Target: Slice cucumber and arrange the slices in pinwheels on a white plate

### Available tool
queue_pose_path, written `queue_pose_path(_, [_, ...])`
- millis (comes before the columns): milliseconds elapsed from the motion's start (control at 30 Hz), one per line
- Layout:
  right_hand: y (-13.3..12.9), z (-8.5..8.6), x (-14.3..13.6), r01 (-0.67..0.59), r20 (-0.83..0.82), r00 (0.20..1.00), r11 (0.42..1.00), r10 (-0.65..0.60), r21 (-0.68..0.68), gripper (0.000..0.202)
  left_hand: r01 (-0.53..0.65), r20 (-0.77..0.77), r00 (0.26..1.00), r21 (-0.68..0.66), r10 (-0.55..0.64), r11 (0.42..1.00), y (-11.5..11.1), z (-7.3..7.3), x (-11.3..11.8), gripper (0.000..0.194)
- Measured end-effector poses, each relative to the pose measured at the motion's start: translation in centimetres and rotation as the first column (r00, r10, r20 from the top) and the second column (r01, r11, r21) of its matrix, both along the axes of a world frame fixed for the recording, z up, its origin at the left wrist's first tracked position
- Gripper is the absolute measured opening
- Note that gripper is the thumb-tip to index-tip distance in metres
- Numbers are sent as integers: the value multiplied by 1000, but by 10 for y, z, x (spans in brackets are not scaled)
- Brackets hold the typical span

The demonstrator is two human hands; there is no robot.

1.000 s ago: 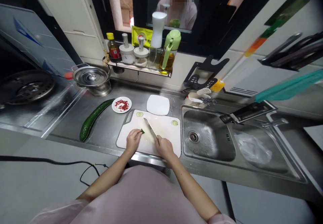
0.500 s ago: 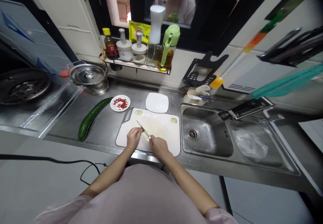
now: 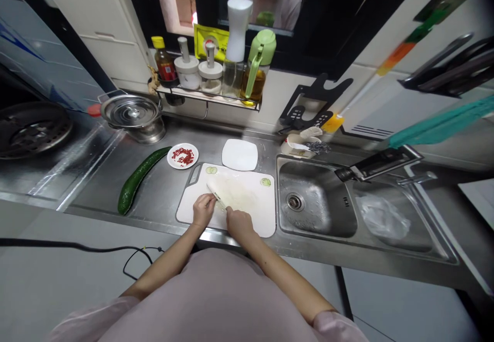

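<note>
My right hand (image 3: 240, 223) is closed around the handle of a small kitchen knife (image 3: 218, 198), whose blade points up and left over the white cutting board (image 3: 247, 217). Beside the blade, the fingers of my left hand (image 3: 204, 210) are pinched on a small piece of cucumber, mostly hidden by fingers and blade. Thin pale green cucumber slices (image 3: 211, 170) lie at the board's top left. More cut cucumber pieces (image 3: 266, 182) rest near its top right corner. On the counter to the left lies a long whole cucumber (image 3: 139, 180).
Behind the board stand a small plate of chopped red pieces (image 3: 182, 156) and a white square plate (image 3: 240, 155). A lidded steel pot (image 3: 133, 115) is at the back left. To the right is the sink (image 3: 316, 223). Bottles and jars line a wall rack (image 3: 216, 97).
The knife blade has tilted, showing more of its pale flat side. My right hand has shifted slightly left toward my left hand, which keeps its pinch. The whole view has shifted a little.
</note>
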State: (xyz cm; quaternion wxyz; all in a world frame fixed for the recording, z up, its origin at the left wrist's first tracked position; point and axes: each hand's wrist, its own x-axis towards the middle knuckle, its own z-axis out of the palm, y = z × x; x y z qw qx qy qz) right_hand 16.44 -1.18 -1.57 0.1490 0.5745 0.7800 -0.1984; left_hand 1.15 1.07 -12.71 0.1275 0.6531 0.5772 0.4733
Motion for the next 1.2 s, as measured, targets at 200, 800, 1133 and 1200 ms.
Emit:
queue_pose_path(200, [3,2,-2,3,-2,1000,1000,-3,-21,27,3,-7,1000,0,-3,1000,0,1,0,20])
queue_pose_path(800, [15,6,-6,-7,-43,999,999,5,-47,28,16,-15,1000,1,-16,1000,0,-2,0,17])
queue_pose_path(1133, [20,9,-8,-19,-53,998,998,16,-57,27,15,-18,1000,13,-15,1000,0,-1,1,16])
queue_pose_path(1200, [20,8,-7,-20,-51,999,998,17,-58,27,14,-14,1000,9,-13,1000,0,-1,1,16])
